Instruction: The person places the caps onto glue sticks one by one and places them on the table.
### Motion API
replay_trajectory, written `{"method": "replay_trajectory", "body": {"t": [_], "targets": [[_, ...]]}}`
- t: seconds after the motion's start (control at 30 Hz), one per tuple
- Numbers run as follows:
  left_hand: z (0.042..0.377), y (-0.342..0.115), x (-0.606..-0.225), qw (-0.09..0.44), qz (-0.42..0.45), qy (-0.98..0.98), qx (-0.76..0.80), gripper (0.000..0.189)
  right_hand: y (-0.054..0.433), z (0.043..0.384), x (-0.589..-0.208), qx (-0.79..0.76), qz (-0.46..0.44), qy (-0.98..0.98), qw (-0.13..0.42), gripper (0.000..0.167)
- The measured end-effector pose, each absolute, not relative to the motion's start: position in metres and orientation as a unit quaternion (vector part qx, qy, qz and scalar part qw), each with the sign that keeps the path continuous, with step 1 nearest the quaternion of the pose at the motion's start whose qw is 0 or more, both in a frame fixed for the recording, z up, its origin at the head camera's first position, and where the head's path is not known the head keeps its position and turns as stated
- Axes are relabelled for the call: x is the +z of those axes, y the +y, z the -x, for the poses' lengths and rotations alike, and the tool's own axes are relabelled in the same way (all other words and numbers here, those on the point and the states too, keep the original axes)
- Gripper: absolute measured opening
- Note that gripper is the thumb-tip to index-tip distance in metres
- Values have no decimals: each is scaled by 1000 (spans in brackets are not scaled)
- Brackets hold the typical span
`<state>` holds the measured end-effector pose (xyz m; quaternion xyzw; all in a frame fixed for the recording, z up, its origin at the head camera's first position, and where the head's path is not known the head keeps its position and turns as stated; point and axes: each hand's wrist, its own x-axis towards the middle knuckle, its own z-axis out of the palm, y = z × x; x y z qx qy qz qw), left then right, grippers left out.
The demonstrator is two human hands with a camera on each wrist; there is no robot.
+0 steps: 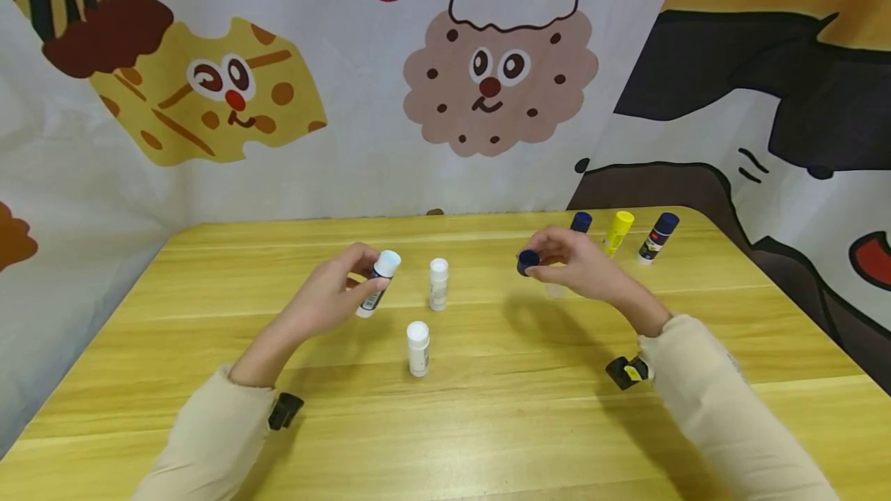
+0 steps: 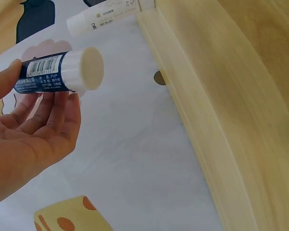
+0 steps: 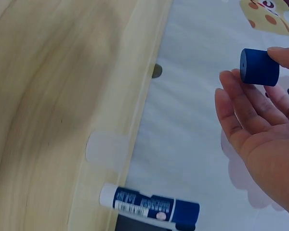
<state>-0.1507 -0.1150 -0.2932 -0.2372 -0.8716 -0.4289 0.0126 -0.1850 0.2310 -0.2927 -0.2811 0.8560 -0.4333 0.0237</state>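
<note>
My left hand grips an uncapped glue stick between thumb and fingers, raised over the table and tilted. In the left wrist view its dark blue label with a barcode shows, and its white end faces right. Thumb and fingertips of my right hand pinch a dark blue cap, held apart from the glue stick. Two white glue sticks, one farther back and one nearer, stand upright between the hands.
Beyond the right hand stand a blue-capped glue stick, partly hidden, a yellow one and another blue-capped one. A pale patch shows on the wooden table. Behind hangs a cartoon-printed cloth.
</note>
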Motion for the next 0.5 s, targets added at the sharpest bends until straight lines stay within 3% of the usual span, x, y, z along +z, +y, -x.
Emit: {"method": "replay_trajectory", "body": {"t": [0.5], "targets": [[152,-107,-291,4,245,-881,-404,26,196,181,-296,-429,337,838,27,27]]}}
